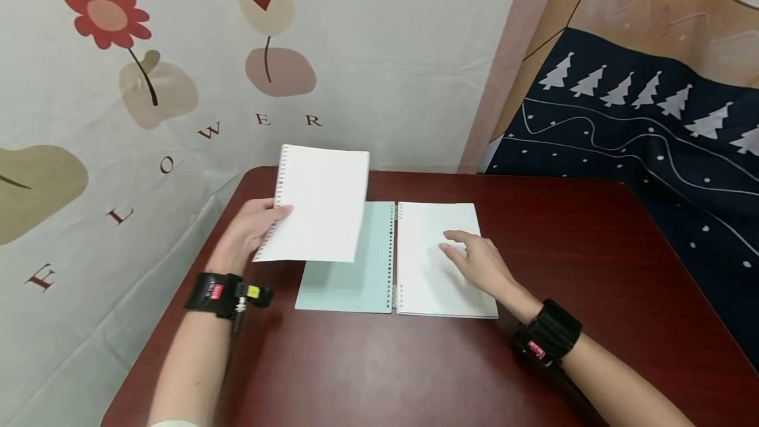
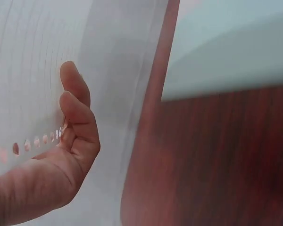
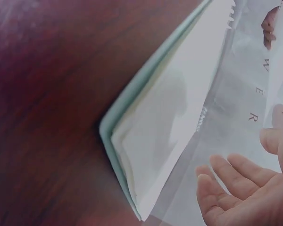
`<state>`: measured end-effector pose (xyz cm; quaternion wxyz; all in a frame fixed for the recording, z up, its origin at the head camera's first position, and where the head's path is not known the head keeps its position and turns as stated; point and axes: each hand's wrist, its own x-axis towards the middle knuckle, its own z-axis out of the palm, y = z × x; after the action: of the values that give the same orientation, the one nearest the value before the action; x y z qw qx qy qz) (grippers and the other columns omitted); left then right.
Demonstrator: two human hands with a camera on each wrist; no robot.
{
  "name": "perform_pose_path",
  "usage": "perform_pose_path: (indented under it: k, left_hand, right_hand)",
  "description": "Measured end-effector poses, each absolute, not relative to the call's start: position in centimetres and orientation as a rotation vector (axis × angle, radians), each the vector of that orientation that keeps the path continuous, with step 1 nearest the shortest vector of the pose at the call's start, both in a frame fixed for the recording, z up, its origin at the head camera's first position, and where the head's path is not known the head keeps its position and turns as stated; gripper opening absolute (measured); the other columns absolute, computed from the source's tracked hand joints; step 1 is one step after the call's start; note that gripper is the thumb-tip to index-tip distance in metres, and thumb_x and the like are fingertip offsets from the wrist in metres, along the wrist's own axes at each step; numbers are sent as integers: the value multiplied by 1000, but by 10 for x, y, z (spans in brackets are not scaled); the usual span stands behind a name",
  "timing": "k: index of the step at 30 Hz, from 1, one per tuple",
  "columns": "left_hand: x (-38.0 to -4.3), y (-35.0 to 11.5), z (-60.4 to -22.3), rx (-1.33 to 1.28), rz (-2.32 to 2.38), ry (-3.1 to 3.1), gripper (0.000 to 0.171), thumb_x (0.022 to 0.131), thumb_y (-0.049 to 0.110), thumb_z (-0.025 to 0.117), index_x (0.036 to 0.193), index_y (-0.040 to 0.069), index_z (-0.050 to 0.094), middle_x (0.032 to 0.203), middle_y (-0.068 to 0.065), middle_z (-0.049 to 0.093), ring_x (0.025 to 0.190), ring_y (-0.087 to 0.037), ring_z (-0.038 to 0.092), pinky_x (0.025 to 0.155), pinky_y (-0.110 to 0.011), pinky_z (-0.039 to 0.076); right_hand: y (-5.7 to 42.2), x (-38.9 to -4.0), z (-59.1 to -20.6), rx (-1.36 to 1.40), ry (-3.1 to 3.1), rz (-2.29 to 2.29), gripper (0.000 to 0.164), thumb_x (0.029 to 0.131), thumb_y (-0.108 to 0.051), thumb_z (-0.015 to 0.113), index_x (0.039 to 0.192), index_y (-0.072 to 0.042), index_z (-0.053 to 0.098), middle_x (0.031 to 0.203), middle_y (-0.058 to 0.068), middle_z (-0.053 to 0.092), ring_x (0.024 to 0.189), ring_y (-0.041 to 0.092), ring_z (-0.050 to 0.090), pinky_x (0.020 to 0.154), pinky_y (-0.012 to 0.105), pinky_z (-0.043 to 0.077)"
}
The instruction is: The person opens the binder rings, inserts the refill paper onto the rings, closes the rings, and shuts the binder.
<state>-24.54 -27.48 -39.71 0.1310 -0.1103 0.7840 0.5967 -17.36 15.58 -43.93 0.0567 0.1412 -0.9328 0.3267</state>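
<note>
Between its thumb and fingers my left hand holds a white loose-leaf sheet by its hole-punched left edge. The sheet is raised and overlaps the left half of an open binder notebook with a pale mint cover. In the left wrist view, the fingers lie against the sheet's ruled underside beside the row of holes. White lined pages lie in the notebook's right half. Over those pages is my right hand, holding nothing, its fingers loosely bent and apart from the thumb.
The notebook lies on a dark red-brown wooden table. Behind it hangs a pale cloth with flower prints and letters. A navy cloth with white trees hangs at the right. Each wrist wears a black strap.
</note>
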Motion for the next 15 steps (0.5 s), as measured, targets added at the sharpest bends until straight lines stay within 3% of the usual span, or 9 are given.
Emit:
perform_pose_path:
  k: [4,10,15]
  left_hand:
    - [-247,-219,-404,-278,1797,2192,37,97,21,61,128,1,57,109,-19,64,87,-26,67,70,-40,55]
    - [-237,-154,-417,-203,1833,2092,31,97,19,61,124,2,61,105,-16,66,87,-27,67,71,-38,55]
    - [-229,-120,-428,-129,1817,2072,29,97,17,60,120,0,63,103,-15,67,87,-24,67,72,-34,55]
  right_hand:
    - [162,-174,-436,382,-2835,1100,45,99,-38,55,128,-4,63,120,14,65,100,30,65,80,45,52]
    - [168,-177,-433,241,-2829,1564,55,101,-45,47,128,1,60,117,15,66,105,28,64,82,42,53]
    - [172,-177,-433,29,-2737,1928,58,100,-43,50,129,6,56,112,19,65,99,26,64,79,35,54]
